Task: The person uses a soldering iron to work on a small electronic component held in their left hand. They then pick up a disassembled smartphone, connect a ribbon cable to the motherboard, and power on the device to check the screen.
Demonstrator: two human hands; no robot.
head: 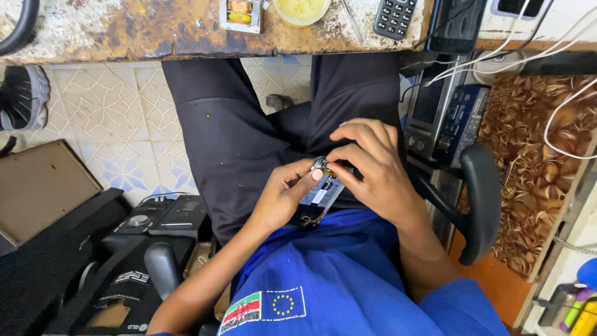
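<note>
Together both hands (336, 180) pinch a small metal-tipped, blue-and-white part (322, 186).

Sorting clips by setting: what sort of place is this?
Probably a small electronics repair workshop: a worn workbench carrying a keypad phone, stacked electronic units with white cables.

Small flat device (323, 190), dark with pale label patches and a rounded metallic fitting at its upper end, lying lengthwise and slightly tilted above the lap, pinched between the fingertips of both hands; lower end partly hidden.
</note>
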